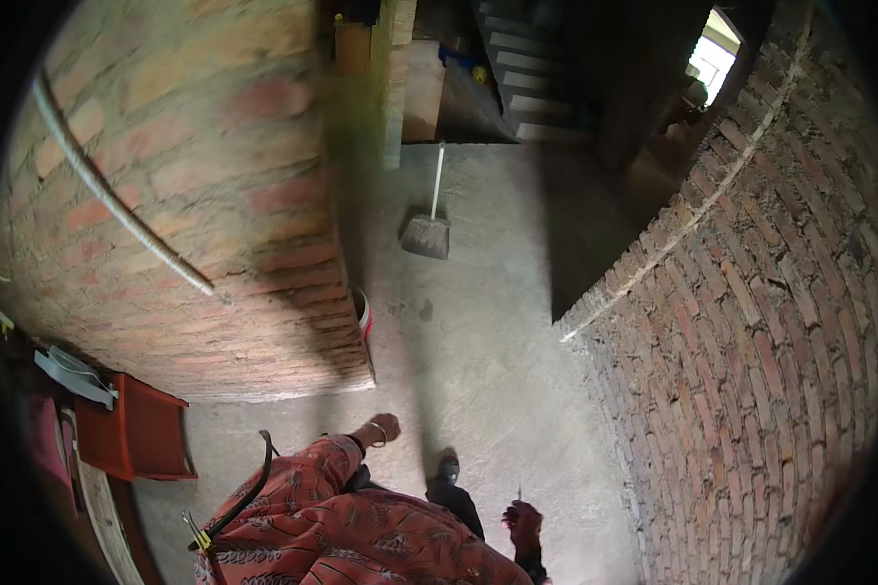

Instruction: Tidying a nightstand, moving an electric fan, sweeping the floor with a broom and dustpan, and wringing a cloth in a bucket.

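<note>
My left hand (386,428) is ahead of my body with its fingers curled, and a bracelet circles its wrist. I see nothing in it. Lower down, my right hand (524,521) holds a small slim tool (519,494) whose thin shaft points forward. Something red shows at the fingers; the exact kind of tool is too small to tell. Both hands are over the bare concrete floor (483,351). One dark shoe (448,466) is visible between them. My patterned red garment (380,534) fills the bottom.
A brick wall (263,241) with a pale conduit (117,201) stands left, another brick wall (739,351) right. A white-handled broom (426,235) lies on the floor ahead. Stairs (530,80) rise behind it. A red cabinet (154,431) is at lower left.
</note>
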A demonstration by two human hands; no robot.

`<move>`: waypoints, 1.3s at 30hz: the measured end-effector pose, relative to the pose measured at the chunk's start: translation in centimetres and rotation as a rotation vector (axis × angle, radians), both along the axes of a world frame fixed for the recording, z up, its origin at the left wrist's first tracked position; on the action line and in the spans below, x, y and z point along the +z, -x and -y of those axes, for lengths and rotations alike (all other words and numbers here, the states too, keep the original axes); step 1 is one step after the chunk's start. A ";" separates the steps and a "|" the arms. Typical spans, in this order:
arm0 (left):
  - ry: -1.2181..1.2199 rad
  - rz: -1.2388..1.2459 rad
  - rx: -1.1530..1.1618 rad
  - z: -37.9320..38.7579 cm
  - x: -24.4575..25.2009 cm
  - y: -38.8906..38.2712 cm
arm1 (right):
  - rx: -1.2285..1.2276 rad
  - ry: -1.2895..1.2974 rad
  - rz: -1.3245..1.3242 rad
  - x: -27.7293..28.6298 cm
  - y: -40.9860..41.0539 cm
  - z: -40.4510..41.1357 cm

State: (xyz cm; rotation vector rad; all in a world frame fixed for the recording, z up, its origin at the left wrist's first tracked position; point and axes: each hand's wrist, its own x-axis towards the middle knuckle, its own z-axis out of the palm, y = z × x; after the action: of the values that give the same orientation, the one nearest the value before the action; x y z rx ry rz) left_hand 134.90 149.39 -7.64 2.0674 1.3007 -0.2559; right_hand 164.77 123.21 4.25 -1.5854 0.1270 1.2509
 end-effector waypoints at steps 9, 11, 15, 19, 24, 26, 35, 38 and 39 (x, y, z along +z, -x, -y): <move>0.125 0.170 0.287 -12.7 9.0 -9.3 | -0.023 -0.061 0.025 -2.5 -19.6 -21.1; 0.071 0.123 0.169 -14.9 8.1 -10.3 | 0.047 -0.038 0.063 -0.7 -19.5 -27.7; 0.207 0.012 0.097 -22.7 5.6 -12.4 | 0.182 -0.214 -0.012 0.2 -20.0 -38.7; 0.298 -0.036 0.196 -33.4 0.3 -14.4 | 0.416 -0.414 0.144 -1.3 -21.6 -48.1; 0.087 0.094 0.244 -47.2 3.2 -23.8 | 0.285 -0.247 -0.150 1.8 -27.3 -59.0; 0.190 0.252 0.262 -52.1 5.0 -28.2 | 0.247 -0.211 -0.104 2.8 -29.6 -63.7; 0.444 0.455 0.393 -71.9 9.4 -44.4 | 1.024 -0.877 1.234 -0.5 -39.6 -88.0; 0.220 0.202 0.158 -80.9 6.4 -46.9 | 1.092 -0.767 1.388 2.6 -42.8 -95.8; 0.063 0.102 0.091 -83.3 6.9 -47.2 | 1.144 -0.713 1.279 2.7 -44.1 -98.5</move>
State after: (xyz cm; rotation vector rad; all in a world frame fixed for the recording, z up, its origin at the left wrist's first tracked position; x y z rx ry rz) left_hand 182.09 232.71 -0.78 1.9375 1.3047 -0.1462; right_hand 208.91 221.66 6.92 -1.4645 -1.9967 0.6006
